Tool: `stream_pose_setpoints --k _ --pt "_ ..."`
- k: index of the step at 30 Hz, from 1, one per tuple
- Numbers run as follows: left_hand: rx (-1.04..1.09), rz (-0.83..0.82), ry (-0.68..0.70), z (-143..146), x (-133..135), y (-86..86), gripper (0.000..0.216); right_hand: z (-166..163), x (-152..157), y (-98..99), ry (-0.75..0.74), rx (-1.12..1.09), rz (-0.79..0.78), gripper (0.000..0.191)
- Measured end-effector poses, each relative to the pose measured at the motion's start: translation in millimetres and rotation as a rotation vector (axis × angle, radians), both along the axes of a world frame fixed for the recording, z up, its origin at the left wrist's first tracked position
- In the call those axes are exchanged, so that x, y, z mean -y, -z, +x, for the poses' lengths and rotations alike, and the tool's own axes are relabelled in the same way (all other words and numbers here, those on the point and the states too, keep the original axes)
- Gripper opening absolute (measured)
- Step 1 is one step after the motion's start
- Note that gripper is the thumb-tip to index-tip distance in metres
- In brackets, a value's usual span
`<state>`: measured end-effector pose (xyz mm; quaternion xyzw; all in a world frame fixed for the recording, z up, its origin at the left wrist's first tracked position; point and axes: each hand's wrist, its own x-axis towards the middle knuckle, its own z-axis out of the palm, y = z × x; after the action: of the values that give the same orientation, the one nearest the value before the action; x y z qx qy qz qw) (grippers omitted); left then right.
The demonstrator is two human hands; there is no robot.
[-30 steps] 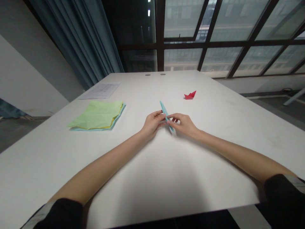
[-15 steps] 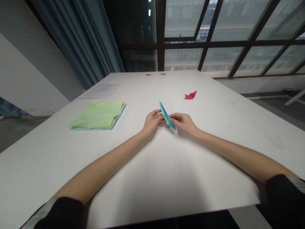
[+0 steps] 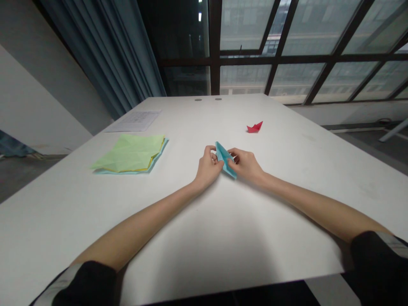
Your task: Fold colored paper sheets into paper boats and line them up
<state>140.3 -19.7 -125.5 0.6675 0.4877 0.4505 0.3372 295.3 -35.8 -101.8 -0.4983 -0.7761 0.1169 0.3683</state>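
Blue paper (image 3: pixel 225 159), folded, is held low over the middle of the counter (image 3: pixel 223 238); left hand (image 3: pixel 208 166) and right hand (image 3: pixel 247 165) each close their grip on one side of it; an uneven pull could tear it or skew a crease; red boat (image 3: pixel 254 127) lies well apart.

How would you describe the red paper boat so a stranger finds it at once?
Start at the white table below the windows. Past the right hand sits the red paper boat. It alone is red and stands untouched.
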Motion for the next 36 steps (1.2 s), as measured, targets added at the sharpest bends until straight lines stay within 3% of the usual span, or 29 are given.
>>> stream_pose_setpoints --k 8,14,20,25,29,36 --pt "-0.029 0.035 -0.012 -4 3 -8.0 0.032 7 -8 -1.2 0.046 -0.1 -0.047 0.024" --pt "0.069 -0.037 0.056 -4 -4 -6.1 0.032 12 -19 11.1 -0.09 -0.377 -0.243 0.035" --pt "0.337 -0.24 0.125 -3 -9 -6.1 0.034 12 -27 16.8 -0.177 -0.629 -0.418 0.038" --pt "0.55 -0.324 0.15 -6 -13 -11.5 0.026 16 -29 13.1 -0.293 -0.796 -0.52 0.025" --pt "0.241 -0.211 0.161 -11 -14 -8.6 0.022 20 -29 17.8 -0.285 -0.638 -0.486 0.024" --pt "-0.49 0.215 0.275 -19 -11 -0.1 0.026 25 -27 28.9 -0.243 -0.069 -0.184 0.03"
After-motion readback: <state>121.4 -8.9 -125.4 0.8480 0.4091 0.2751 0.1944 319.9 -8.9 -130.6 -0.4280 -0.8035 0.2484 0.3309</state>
